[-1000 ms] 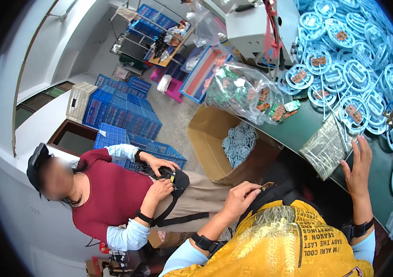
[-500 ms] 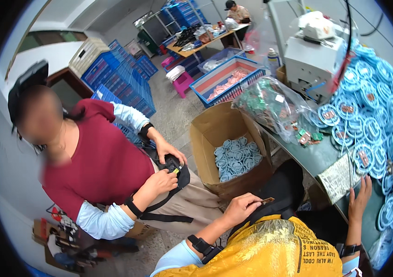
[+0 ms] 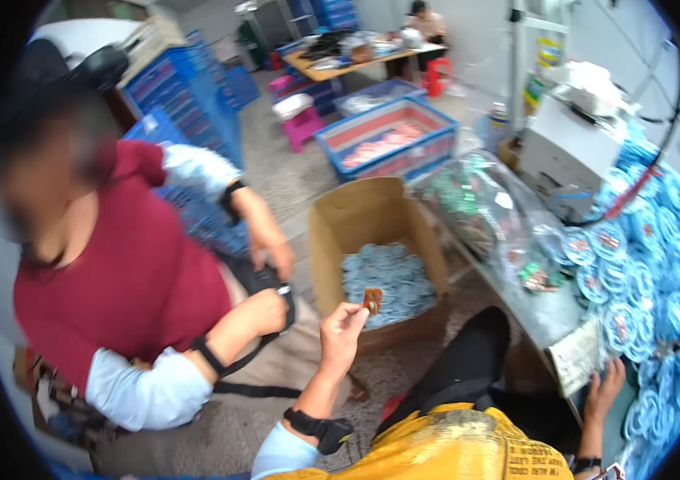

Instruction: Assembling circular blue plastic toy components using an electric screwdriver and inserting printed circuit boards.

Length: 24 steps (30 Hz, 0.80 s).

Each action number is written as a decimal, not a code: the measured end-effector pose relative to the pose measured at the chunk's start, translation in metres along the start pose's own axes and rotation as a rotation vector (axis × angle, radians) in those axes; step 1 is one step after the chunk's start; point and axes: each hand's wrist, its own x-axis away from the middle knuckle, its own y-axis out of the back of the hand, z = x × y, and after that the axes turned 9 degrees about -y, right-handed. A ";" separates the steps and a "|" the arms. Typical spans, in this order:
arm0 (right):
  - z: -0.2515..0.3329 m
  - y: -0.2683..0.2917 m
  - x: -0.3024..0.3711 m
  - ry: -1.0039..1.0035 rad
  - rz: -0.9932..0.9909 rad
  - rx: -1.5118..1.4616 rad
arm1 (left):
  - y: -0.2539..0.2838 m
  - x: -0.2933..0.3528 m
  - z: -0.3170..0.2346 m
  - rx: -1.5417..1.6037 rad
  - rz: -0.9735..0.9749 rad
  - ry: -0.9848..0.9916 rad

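My left hand (image 3: 341, 336) pinches a small brown, flat rectangular piece (image 3: 372, 300), possibly a little circuit board, held upright in front of the cardboard box (image 3: 348, 216). Inside that box lie many pale blue coiled pieces (image 3: 392, 276). At the table's near edge my right hand (image 3: 605, 390) has its fingers stretched out and holds nothing. It rests close to a whitish rectangular pad (image 3: 576, 356) and the heap of blue oval coiled pieces (image 3: 652, 240), some with copper-coloured parts inside.
A person in a dark red top (image 3: 124, 264) stands at my left, hands on a black strapped pouch (image 3: 272, 296). Along the table (image 3: 544, 308) are a clear bag of green boards (image 3: 472, 200) and a white machine (image 3: 572, 148). Behind the box stands a blue crate (image 3: 428, 160).
My left hand has lifted the brown piece up and to the left, turning its flat side into view. My right hand has lowered beside the pad. The view has shifted.
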 end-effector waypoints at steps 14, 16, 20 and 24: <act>0.057 0.020 -0.023 0.097 -0.026 -0.095 | -0.270 0.021 0.007 0.143 0.960 0.572; 0.054 0.024 -0.021 0.087 -0.007 -0.115 | -0.291 0.028 0.009 0.047 0.993 0.496; 0.054 0.025 -0.024 0.046 0.058 -0.160 | -0.328 0.035 -0.001 -0.068 1.099 0.352; 0.054 0.028 -0.025 0.018 0.019 -0.195 | -0.361 0.037 -0.005 -0.155 1.190 0.237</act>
